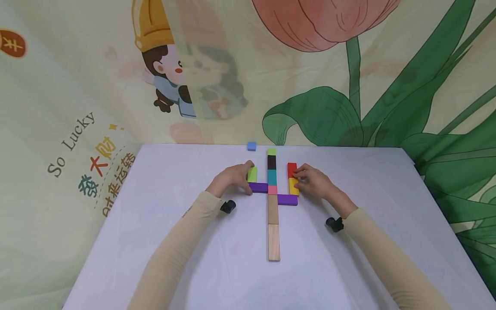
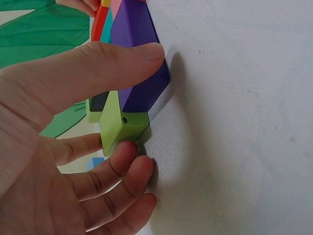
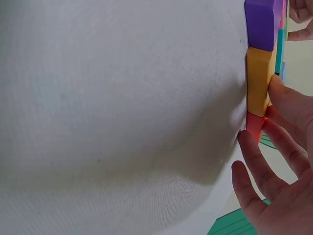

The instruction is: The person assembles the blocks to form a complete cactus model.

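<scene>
My left hand (image 1: pixel 232 176) spans a green block (image 1: pixel 252 175) and the left purple block (image 1: pixel 258 187), which meet at a corner. In the left wrist view the thumb lies along the purple block (image 2: pixel 139 63), while curled fingers reach the green block's far part (image 2: pixel 115 132). On the other side, my right hand (image 1: pixel 313 181) touches a red block (image 1: pixel 292 168) and a yellow block (image 1: pixel 293 187), set end to end. Its thumb rests on the yellow block (image 3: pixel 259 81) and its fingertips meet the red one (image 3: pixel 255 126). The right purple block (image 1: pixel 287 199) adjoins the yellow block.
Between the hands runs a column of blocks: light green (image 1: pixel 271 152), black (image 1: pixel 271 162), teal (image 1: pixel 272 177), pink (image 1: pixel 273 190) and two wooden ones (image 1: pixel 273 241). A blue block (image 1: pixel 252 146) lies at the white table's (image 1: pixel 193 267) back edge, before a printed cloth (image 1: pixel 217 86).
</scene>
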Available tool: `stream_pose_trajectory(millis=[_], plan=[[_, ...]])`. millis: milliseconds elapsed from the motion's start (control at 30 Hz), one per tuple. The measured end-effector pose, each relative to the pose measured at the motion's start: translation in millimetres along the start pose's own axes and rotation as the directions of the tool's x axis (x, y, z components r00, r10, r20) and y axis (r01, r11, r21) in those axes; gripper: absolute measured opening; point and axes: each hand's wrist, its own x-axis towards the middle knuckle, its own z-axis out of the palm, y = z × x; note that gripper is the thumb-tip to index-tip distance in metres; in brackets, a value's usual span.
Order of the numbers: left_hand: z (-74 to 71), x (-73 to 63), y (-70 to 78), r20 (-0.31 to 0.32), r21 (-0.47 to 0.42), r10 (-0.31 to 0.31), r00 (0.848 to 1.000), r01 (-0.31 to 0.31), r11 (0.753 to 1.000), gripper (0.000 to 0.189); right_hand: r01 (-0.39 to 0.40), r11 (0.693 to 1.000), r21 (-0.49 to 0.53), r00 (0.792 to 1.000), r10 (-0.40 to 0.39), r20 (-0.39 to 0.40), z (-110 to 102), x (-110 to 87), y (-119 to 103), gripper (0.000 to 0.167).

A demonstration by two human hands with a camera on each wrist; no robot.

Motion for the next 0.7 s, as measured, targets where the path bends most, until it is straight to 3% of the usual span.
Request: stream_pose_trajectory(millis=[467,700], plan=[[-1.1,-1.4,1.1,0.001,-0.004,-0.007,1.0,0.007,1.0,0.091,-0.009,1.0,-0.013,1.0,0.009,0.002,-0.1,0.8,-0.2,0.04],[-2.3,-1.7,-0.5,0.031,-0.056,-0.023,0.999,0.024,0.998,0.098,-0.005,0.999,-0.034,1.0,0.005,-0.001,-0.3,0.5,-1.7,0.041]])
